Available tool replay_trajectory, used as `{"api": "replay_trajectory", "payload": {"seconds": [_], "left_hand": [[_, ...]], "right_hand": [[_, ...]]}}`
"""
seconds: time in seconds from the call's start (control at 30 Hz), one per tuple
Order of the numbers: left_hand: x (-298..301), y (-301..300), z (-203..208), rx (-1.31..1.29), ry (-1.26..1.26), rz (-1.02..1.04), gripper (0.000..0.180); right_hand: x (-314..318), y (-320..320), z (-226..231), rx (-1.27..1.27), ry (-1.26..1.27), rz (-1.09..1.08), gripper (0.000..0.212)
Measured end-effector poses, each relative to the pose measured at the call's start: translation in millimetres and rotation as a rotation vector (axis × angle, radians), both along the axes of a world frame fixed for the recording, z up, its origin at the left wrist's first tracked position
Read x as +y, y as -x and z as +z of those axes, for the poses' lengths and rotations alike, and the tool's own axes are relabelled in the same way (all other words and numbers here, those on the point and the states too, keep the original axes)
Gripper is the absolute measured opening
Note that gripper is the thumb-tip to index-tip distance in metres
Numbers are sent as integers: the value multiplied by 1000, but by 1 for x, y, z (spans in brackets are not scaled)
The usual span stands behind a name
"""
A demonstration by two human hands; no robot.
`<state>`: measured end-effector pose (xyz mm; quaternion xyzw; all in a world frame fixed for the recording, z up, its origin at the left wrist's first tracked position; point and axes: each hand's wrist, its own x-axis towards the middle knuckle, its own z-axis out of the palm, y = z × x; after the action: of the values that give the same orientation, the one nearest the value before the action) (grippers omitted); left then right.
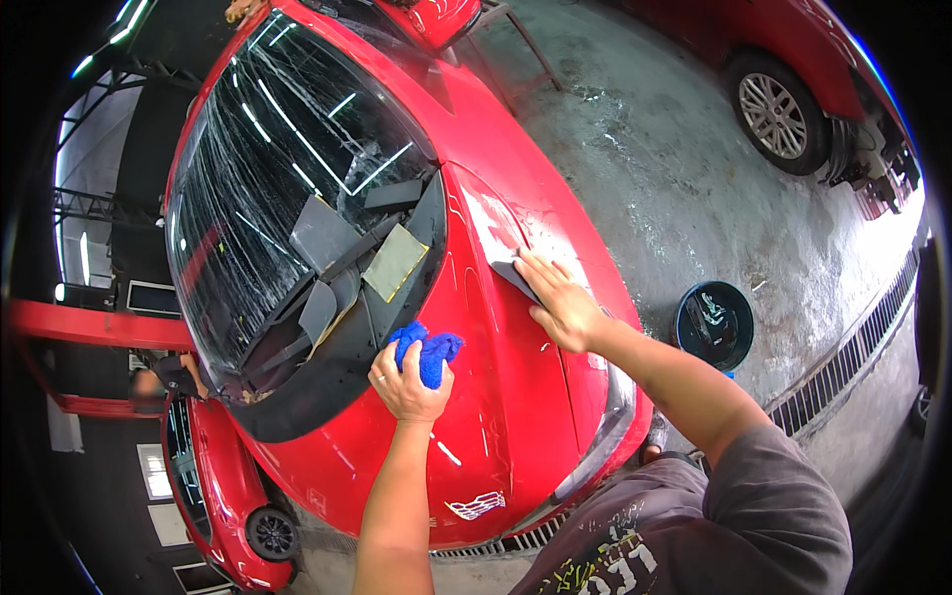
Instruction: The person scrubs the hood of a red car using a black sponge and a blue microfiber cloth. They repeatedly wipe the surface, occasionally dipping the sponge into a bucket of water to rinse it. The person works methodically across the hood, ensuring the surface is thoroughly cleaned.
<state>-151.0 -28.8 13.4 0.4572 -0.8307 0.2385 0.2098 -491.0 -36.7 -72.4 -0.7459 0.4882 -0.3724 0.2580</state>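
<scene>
Left hand [412, 385], centre frame, gripping bunched bright-blue cloth [434, 357]. Right hand [563, 309] extended flat over thin dark-grey sheet [513, 278] on glossy red car bonnet [476, 416], centre to lower frame. Probably rubbing-down step; next stroke likely calls for even pressure. Round dark bucket [736, 342], right.

"What's at three o'clock?"
"A dark bucket [735, 347] on the wet floor [620, 203], a slotted drain [851, 354] beyond it."
"And farther out?"
"One red car [815, 50] at two o'clock, a second red car [224, 496] at eight."
</scene>
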Motion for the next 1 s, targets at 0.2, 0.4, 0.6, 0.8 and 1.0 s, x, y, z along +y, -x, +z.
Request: {"api": "replay_trajectory", "payload": {"seconds": [0.2, 0.4, 0.6, 0.8, 1.0], "left_hand": [[-7, 17, 0, 10, -22, -21, 59], [-1, 3, -2, 1, -24, 0, 60], [-8, 10, -2, -3, -8, -20, 65], [-4, 8, -4, 26, -36, -7, 60], [-3, 5, -1, 35, -38, -4, 59]], "right_hand": [[-102, 16, 30, -102, 144, -49, 84], [-53, 24, 0, -12, 76, 79, 85], [-141, 20, 43, -85, 235, 55, 90], [-129, 30, 26, -28, 274, 93, 93], [-145, 17, 43, -38, 276, 90, 83]]}}
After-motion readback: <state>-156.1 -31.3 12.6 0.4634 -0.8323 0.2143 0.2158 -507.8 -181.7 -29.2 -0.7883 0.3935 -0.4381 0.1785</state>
